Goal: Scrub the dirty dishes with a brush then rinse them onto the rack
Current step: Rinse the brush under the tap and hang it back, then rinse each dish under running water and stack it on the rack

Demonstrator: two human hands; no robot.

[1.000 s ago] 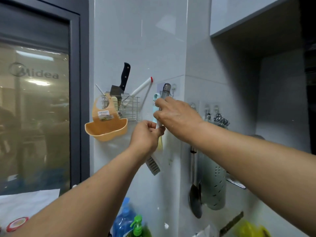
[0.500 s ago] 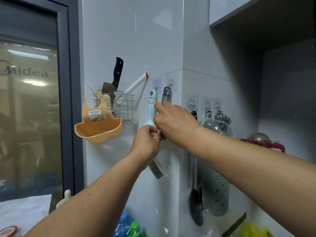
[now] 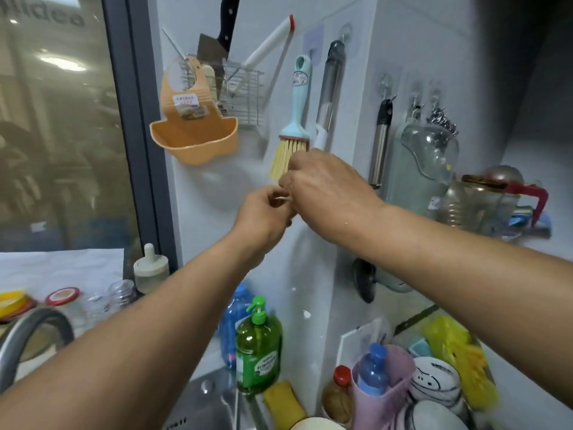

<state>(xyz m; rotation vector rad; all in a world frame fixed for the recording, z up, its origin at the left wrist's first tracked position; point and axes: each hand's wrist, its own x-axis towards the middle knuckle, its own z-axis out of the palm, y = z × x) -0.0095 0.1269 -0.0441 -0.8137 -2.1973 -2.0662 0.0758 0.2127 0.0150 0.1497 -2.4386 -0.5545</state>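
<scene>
Two bare forearms, no sleeves anywhere up to the frame's lower edge. No watch, bracelet or band on either wrist. No gloves; no ring visible on the fingers (image 3: 280,184) that show. Left hand (image 3: 263,212) and right hand (image 3: 328,187) both uncovered, a few small wet droplets glinting on the right wrist. Fine hair along both forearms.

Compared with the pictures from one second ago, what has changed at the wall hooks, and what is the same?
Both hands came down from the hooks: the right hand and left hand now meet below the blue-handled brush, whose yellow bristles now show. What they pinch is hidden. The brush, knife and orange holder hang as before.
</scene>
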